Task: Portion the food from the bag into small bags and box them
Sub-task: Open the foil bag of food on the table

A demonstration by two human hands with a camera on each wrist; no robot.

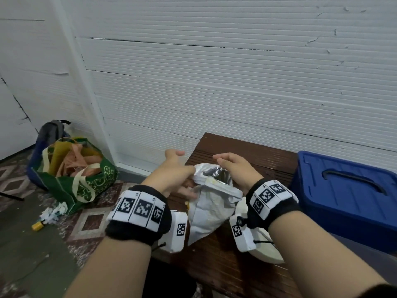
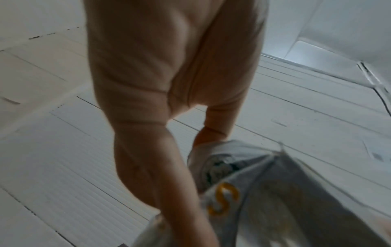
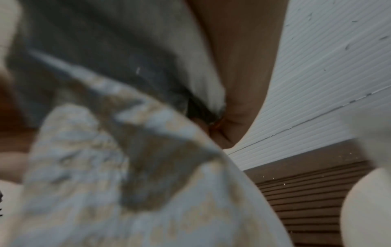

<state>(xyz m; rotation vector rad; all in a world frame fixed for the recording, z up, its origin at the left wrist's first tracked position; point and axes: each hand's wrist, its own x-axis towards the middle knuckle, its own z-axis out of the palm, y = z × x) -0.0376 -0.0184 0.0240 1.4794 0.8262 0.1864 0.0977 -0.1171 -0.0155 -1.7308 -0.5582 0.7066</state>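
A white food bag (image 1: 206, 209) with a silvery lining stands on the brown table (image 1: 253, 160), its mouth open toward the wall. My left hand (image 1: 187, 172) grips the left side of the bag's rim, thumb raised. The left wrist view shows the left hand's fingers (image 2: 209, 132) pinching the folded rim of the bag (image 2: 264, 192). My right hand (image 1: 224, 164) curls over the right side of the rim. In the blurred right wrist view, the bag (image 3: 127, 150) fills the picture and its edge lies against my palm (image 3: 239, 66). The contents are hidden.
A blue lidded box (image 1: 348, 198) stands on the table to the right. A pale rounded object (image 1: 268, 252) lies under my right wrist. On the floor to the left sit a green tote bag (image 1: 79, 175) and a dark backpack (image 1: 51, 130). A white wall is close behind.
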